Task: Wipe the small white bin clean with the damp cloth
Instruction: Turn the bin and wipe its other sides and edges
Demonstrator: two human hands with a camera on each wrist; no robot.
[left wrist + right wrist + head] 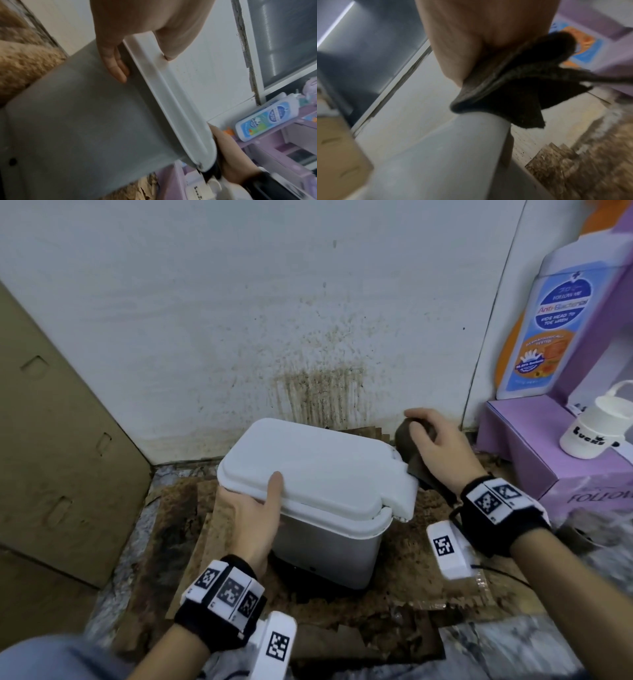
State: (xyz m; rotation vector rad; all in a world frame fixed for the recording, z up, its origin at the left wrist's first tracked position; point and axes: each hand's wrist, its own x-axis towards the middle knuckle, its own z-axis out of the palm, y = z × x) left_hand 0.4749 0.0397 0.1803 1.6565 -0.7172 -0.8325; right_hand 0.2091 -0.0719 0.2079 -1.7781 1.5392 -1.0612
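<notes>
The small white bin [329, 542] with a closed white lid [318, 470] stands on stained cardboard by the wall. My left hand [253, 508] grips the lid's left front edge, thumb on top, fingers [116, 67] on the grey side under the rim [171, 102]. My right hand [435, 443] holds a dark brown cloth [409, 450] bunched at the bin's right end, by the lid's tab. In the right wrist view the cloth [513, 94] hangs from the palm [471, 40] over the bin's white edge [436, 148].
A stained white wall [308, 337] rises right behind the bin. A folded cardboard box [61, 440] leans at the left. On the right, a purple stand [534, 446] carries a white mug [592, 426] and a big bottle display [548, 326]. Dirty cardboard [376, 628] covers the floor.
</notes>
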